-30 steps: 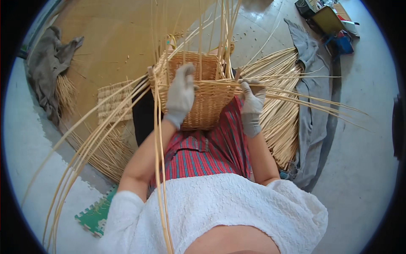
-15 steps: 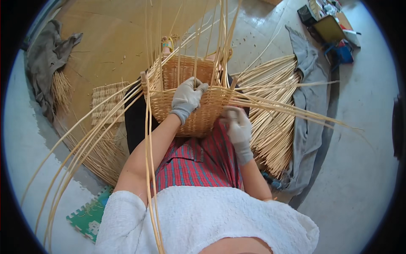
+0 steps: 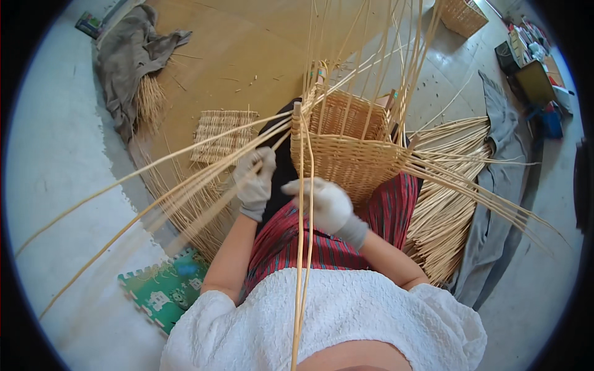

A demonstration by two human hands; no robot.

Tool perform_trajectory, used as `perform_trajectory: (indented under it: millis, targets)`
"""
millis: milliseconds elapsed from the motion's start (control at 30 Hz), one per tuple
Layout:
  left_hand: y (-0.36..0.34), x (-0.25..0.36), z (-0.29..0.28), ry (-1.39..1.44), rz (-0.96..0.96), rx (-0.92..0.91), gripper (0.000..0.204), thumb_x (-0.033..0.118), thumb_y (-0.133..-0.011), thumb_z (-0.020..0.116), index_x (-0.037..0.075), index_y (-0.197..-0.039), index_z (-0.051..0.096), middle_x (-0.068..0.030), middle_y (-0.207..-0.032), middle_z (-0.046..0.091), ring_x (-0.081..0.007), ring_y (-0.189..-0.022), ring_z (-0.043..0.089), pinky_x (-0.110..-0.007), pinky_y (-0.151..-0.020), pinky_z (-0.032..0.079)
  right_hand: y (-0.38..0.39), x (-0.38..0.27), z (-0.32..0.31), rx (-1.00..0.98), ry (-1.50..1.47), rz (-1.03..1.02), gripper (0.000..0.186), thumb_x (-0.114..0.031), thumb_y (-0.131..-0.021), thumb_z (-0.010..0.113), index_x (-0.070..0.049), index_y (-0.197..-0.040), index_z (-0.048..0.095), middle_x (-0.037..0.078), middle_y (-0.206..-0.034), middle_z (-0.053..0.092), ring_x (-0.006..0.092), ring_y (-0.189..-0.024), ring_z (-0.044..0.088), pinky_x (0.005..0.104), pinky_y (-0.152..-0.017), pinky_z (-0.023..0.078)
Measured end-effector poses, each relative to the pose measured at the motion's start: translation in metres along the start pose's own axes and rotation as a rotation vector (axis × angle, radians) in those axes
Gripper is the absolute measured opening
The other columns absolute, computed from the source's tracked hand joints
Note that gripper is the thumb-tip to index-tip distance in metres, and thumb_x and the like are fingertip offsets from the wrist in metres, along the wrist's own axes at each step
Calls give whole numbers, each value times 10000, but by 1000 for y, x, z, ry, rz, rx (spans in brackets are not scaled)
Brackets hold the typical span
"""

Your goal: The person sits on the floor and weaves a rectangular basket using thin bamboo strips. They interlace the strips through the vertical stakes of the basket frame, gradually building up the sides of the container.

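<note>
A partly woven wicker basket (image 3: pixel 352 162) rests on my lap, tilted, with thin upright stakes rising from it. Long wicker rods (image 3: pixel 154 162) fan out to the left from its left corner post. My left hand (image 3: pixel 255 184), in a pale glove, is closed around some of these rods below the corner; they are blurred by motion. My right hand (image 3: pixel 328 207), gloved too, is in front of the basket's near wall, its fingers stretched toward the left and slightly smeared. It holds nothing that I can see. Two long rods (image 3: pixel 302 247) hang down toward me, past its fingers.
A large bundle of rods (image 3: pixel 448 210) lies to the right beside grey cloth (image 3: pixel 504 185). On the left are a flat woven panel (image 3: pixel 223 131), loose rods, another grey cloth (image 3: pixel 133 55) and a green foam mat (image 3: pixel 167 287). Another basket (image 3: pixel 463 17) stands far right.
My left hand has left the basket's near rim and moved down and left to the rods. My right hand has swung left across the basket's front. The view has shifted, so the scene sits farther right.
</note>
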State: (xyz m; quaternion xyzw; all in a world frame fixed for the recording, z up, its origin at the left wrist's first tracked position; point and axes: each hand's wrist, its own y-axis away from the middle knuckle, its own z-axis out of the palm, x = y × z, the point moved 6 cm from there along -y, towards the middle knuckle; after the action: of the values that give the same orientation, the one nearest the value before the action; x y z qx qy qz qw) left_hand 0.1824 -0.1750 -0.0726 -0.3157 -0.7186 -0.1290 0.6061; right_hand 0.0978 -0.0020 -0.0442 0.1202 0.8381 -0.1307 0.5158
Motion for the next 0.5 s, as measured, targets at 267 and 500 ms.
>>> perform_trajectory:
  millis: [267, 500]
  targets:
    - [-19, 80, 18, -124, 141, -438, 500, 51, -953, 701, 0, -1429, 557, -133, -1127, 709, -260, -1284, 600, -377, -1097, 481, -29, -88, 48, -408, 369, -517, 377, -518, -827, 678, -142, -808, 677, 46, -749, 636, 266, -766, 649, 415, -761, 516]
    - [-68, 61, 24, 556, 91, -116, 409, 346, -1105, 493, 41, -1376, 502, 6, -634, 476, -125, -653, 562, -366, -937, 552, -3, 46, -107, 308, -392, 46, 405, -329, -1055, 423, -83, -786, 599, 30, -680, 565, 176, -582, 515, 347, -651, 513]
